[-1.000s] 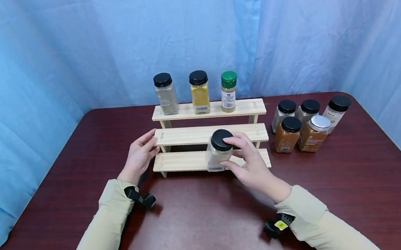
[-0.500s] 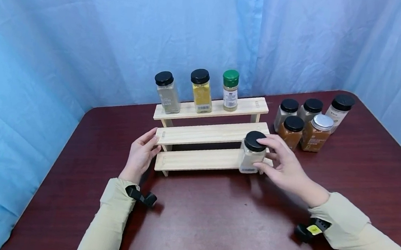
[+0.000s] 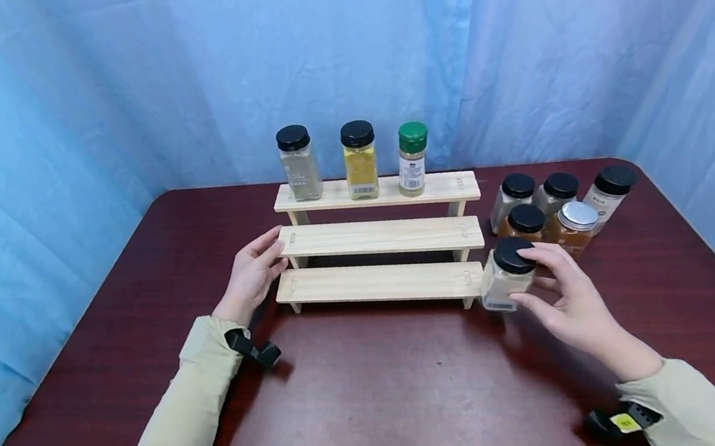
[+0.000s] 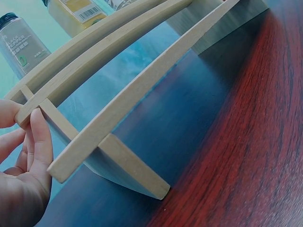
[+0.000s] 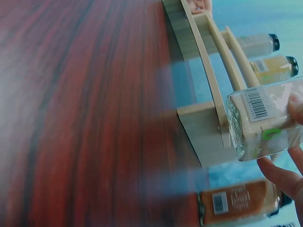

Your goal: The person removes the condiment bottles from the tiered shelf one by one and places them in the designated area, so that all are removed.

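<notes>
My right hand [image 3: 568,300] grips a clear, black-capped spice jar [image 3: 504,275] of pale powder, held just off the right end of the wooden three-step rack [image 3: 382,236]. The right wrist view shows the jar [image 5: 265,120] with its barcode, pinched between thumb and fingers [image 5: 279,177]. My left hand [image 3: 254,274] rests with straight fingers against the rack's left end; in the left wrist view its fingers [image 4: 40,142] touch the middle step. Both lower steps are bare.
Three jars stand on the top step: a grey one [image 3: 299,155], a yellow one [image 3: 358,154] and a green-capped one [image 3: 411,152]. Several more jars [image 3: 552,207] cluster on the dark red table [image 3: 404,402] right of the rack. Blue curtain [image 3: 219,41] encloses the table.
My right hand has carried the jar rightward, from in front of the rack's lower steps to past its right end, near the jar cluster. The left hand has stayed on the rack.
</notes>
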The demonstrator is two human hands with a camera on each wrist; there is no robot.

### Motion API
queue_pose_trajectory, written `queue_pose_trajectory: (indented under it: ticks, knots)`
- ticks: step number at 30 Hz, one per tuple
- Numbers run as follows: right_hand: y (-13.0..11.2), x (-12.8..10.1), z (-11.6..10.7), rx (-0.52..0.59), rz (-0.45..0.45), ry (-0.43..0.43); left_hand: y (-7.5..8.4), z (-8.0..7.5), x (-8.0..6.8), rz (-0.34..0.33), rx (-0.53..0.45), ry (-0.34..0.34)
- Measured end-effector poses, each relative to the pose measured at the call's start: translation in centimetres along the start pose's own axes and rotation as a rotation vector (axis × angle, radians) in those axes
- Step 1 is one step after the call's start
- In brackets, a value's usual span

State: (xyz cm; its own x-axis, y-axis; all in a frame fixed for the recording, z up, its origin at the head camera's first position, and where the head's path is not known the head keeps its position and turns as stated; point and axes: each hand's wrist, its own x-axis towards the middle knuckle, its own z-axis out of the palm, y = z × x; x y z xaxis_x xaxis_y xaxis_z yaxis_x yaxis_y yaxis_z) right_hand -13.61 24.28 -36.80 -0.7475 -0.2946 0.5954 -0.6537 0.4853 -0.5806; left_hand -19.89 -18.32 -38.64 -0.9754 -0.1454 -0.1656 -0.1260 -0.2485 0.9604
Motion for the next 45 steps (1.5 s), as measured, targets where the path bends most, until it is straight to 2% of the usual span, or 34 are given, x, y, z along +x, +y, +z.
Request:
queue_pose_trajectory:
  ticks: [13, 15, 19, 25, 28, 33, 45]
  knots:
    - [2.0, -1.8, -4.4, -0.095, 0.013, -0.014, -0.1, 0.0, 0.1, 0.011, -0.007, 0.001]
    - [2.6, -2.3, -5.3, -0.145, 0.040, -0.010, -0.1, 0.0, 0.1, 0.011, -0.010, 0.001]
    - [4.9, -3.4, -7.1, -0.240, 0.121, -0.008, -0.1, 0.0, 0.1, 0.010, -0.024, 0.000]
    - [10.9, -5.6, -9.6, -0.378, 0.236, 0.001, -0.1, 0.0, 0.2, 0.008, -0.023, 0.001]
    - [13.2, -6.3, -10.6, -0.366, 0.295, 0.001, -0.1, 0.0, 0.1, 0.005, -0.011, 0.001]
    - [15.5, -6.6, -11.3, -0.373, 0.350, 0.017, -0.1, 0.0, 0.1, 0.001, -0.008, 0.002]
    - [17.7, -5.5, -11.7, -0.343, 0.369, 0.025, -0.1, 0.0, 0.0, 0.013, 0.014, 0.011]
